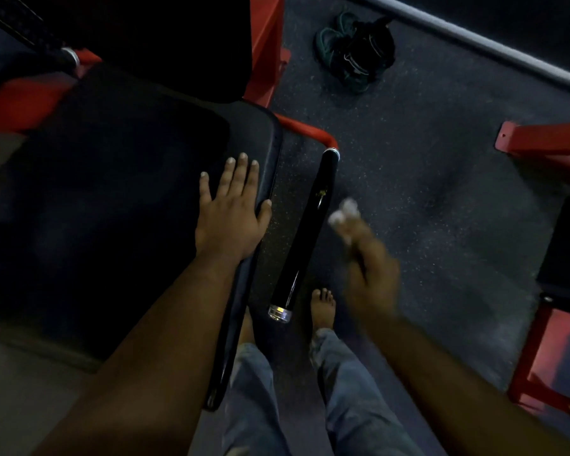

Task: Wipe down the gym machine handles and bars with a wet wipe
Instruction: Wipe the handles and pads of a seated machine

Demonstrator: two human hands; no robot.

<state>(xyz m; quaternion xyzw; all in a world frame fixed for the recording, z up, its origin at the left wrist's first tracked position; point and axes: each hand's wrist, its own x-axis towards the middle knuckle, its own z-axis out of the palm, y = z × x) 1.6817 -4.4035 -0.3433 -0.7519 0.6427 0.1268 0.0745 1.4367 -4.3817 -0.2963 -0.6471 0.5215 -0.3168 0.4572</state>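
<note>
Dim gym floor [425, 192] under us, dark speckled rubber, with red machine frames [547, 141] poking in from the sides. Nearest to us are our jeans and a bare foot [323, 309] planted on that floor, just past the capped near end of the handle.

Our left hand [231, 212] lies flat on the black seat pad [112, 192], close to the pad's right edge, fingers [242, 172] straight and spread, holding nothing. Looks like it's just bracing us.

Our right hand [369, 261] is blurred, so we can't read it well, but something white bunched at the fingertips looks like the wet wipe [343, 213], pinched there. It sits just beside the handle, to the right of its middle; touching or not, we can't tell.

The handle [305, 232] itself is a long glossy black grip, slanting away from us alongside the pad's right edge, silver cap [279, 313] at the near end, a silver ring where it meets the red bar [306, 130] at the far end. There's a small mark partway up it, too small to make out.

Our guess: we're about to wipe this grip. Next move needs the wipe wrapped round the grip and run end to end.

Further off, a dark bundle [356, 51] lies on the floor.
</note>
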